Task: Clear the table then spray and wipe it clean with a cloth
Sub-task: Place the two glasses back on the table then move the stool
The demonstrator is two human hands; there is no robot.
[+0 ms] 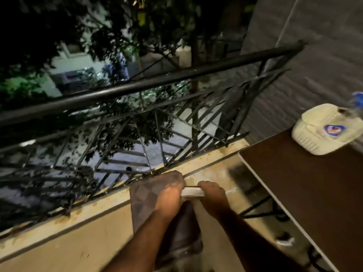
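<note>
Both hands out by the black metal railing (137, 89). Left hand (169, 197) fingers gripping a dark patterned cloth (145, 195); right hand (213, 197) fingers gripping a thin pale flat thing (191, 192). Brown tabltop (306, 185) off right.

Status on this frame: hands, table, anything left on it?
Left hand grips dark patterned cloth; right hand grips a pale flat item, identity unclear. Brown table at right, not yet cleared. White mesh cap on its far end.

no readable text; the cream cap (322, 130) bears a blurred round emblem.
</note>
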